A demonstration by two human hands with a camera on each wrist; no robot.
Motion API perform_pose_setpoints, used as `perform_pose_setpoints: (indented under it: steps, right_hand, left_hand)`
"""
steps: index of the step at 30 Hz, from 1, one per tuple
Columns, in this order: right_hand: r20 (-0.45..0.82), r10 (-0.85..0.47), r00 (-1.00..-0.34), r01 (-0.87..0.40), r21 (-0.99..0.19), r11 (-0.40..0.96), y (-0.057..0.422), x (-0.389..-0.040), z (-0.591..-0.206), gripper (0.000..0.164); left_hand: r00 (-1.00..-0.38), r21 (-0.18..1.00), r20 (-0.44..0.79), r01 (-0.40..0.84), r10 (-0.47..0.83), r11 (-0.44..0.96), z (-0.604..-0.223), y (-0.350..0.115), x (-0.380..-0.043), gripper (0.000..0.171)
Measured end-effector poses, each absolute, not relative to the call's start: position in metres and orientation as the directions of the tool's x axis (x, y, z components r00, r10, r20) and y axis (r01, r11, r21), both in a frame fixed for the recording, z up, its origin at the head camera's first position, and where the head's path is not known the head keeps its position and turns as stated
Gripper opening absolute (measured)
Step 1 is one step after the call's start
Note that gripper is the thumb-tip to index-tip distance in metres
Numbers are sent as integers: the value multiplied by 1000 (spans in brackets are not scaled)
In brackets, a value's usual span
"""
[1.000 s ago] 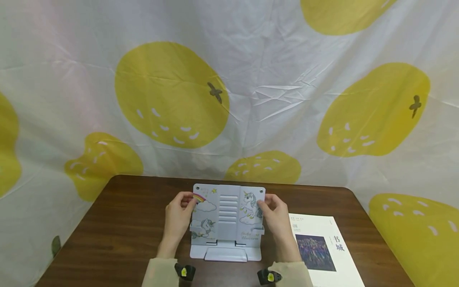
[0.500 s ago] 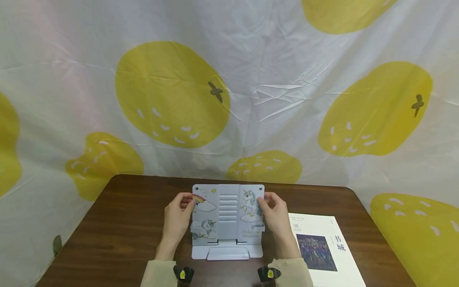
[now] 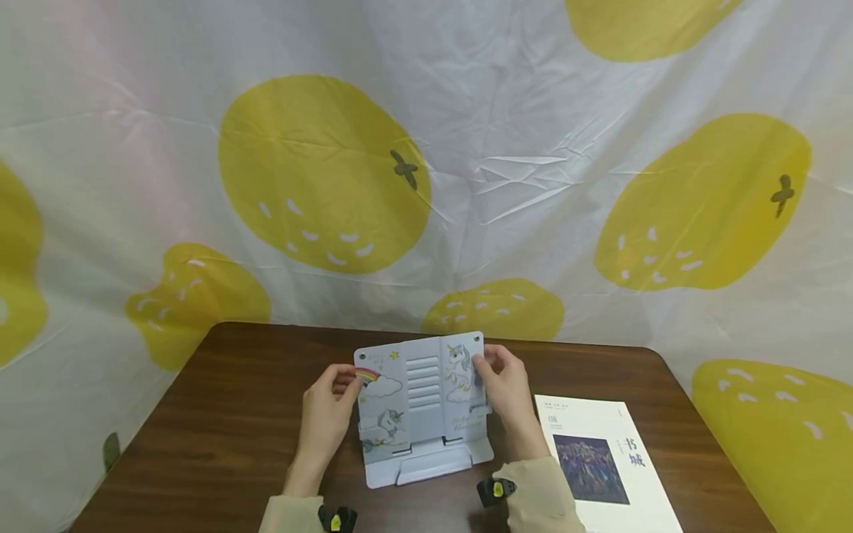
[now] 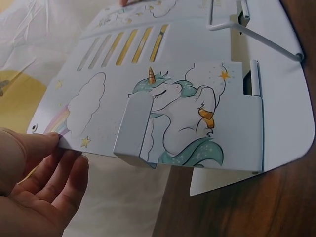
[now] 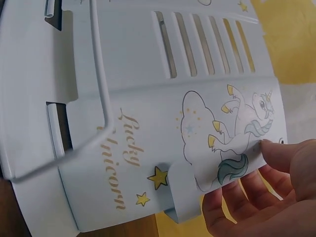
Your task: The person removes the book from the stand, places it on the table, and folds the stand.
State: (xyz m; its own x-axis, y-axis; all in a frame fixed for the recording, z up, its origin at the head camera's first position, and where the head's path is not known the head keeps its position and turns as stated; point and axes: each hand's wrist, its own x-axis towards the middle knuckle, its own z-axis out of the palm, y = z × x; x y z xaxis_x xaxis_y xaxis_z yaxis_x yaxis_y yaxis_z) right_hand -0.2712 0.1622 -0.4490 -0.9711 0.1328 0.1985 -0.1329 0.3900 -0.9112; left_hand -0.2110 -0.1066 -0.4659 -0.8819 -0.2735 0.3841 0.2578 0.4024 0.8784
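Note:
A white book stand (image 3: 423, 392) printed with unicorns, clouds and a rainbow leans upright near the middle of the brown table, turned at a slant. My left hand (image 3: 329, 407) pinches its left edge by the rainbow, thumb in front and fingers behind. At the right edge, my right hand (image 3: 504, 385) holds it beside the standing unicorn in the same way. In the left wrist view a side clip (image 4: 136, 128) folds over the panel near the sleeping unicorn. The right wrist view shows the wire page holder (image 5: 101, 84) across the lower panel and a row of slots.
A white book (image 3: 606, 459) with a dark picture on its cover lies on the table (image 3: 220, 429) to the right of my right forearm. Behind the table's far edge hangs a white curtain (image 3: 506, 222) with yellow fruit prints.
The book stand has turned counterclockwise, its right side swinging up and away and its left side down a little. Both hands moved along with it, keeping their hold.

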Motion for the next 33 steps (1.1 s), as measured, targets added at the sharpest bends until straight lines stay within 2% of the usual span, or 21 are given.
perform_pose_setpoints:
  steps: [10,33]
  right_hand:
    - [244,97,-965,-171,-864,474,148,-290,-447,22]
    - [226,-17,-974,-207,-856,475,116,-317,-439,28]
  left_hand:
    - [-875,888,377,248,-304,386,-469,-103,-197,13]
    - [-880,913,343,231,-328,336,-469,-96,-171,12]
